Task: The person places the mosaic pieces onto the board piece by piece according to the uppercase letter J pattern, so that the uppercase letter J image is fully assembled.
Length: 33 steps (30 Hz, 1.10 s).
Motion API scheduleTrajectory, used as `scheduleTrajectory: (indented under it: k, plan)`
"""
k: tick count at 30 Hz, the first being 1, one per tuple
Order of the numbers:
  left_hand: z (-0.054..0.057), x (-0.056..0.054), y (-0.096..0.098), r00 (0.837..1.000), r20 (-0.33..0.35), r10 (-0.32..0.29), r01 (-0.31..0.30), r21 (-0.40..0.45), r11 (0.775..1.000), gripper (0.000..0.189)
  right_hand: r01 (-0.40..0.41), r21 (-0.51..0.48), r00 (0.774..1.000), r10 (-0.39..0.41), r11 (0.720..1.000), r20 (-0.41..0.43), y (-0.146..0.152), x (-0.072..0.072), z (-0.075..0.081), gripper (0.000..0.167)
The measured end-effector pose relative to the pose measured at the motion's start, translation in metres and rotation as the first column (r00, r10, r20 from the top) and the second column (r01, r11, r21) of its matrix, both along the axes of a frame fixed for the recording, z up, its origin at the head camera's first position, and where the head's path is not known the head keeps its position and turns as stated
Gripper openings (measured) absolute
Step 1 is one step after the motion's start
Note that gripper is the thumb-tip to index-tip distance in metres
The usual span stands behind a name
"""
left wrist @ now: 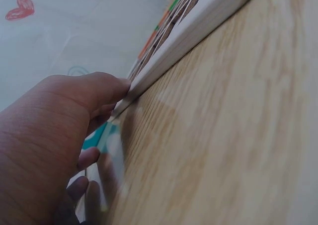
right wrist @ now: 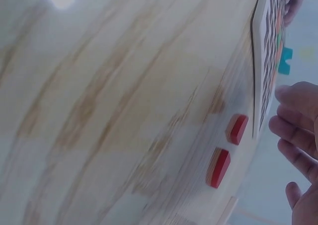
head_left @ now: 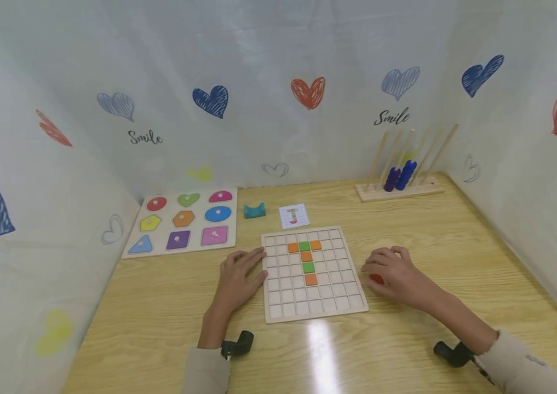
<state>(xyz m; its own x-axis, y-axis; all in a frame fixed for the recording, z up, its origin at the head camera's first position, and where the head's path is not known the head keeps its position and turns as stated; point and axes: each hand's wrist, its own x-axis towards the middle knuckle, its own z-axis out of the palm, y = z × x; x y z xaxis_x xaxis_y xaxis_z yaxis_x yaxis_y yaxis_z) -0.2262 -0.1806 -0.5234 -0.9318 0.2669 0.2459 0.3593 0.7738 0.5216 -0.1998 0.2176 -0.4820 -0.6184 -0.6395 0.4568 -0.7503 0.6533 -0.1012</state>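
A wooden grid board lies mid-table, with orange and green square tiles set in a T shape. My left hand touches the board's left edge with extended fingers and thumb; the left wrist view shows the thumb against the rim. Beside the board's right edge, my right hand hovers above two small red blocks, its fingers loosely bent and holding nothing. In the right wrist view one red block lies nearer the board and another red block farther off. The hand mostly hides them in the head view.
Behind the board lie a pattern card and a teal curved block. A knobbed shape puzzle is at the back left. At the back right stands a wooden peg rack with blue and purple beads. Heart-printed curtains surround the table.
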Motion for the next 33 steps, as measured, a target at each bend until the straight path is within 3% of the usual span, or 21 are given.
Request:
scheduleTrajectory:
  k: [5,16,33]
  plan:
    - [-0.001,0.0,0.0,1.0,0.002,0.004,-0.004,-0.003,1.0,0.048,0.015,-0.013,1.0,-0.015,1.0,-0.017,0.01,0.002,-0.002,0.028]
    - [0.003,0.001,0.002,1.0,0.013,0.002,-0.002,0.004,1.0,0.047,0.114,0.056,0.993,-0.114,0.992,-0.015,0.03,0.005,-0.006,0.02]
    - [0.001,0.002,0.002,1.0,-0.016,0.001,-0.001,0.01,1.0,0.048,0.119,0.088,0.992,-0.122,0.989,0.029,0.045,0.008,-0.008,0.024]
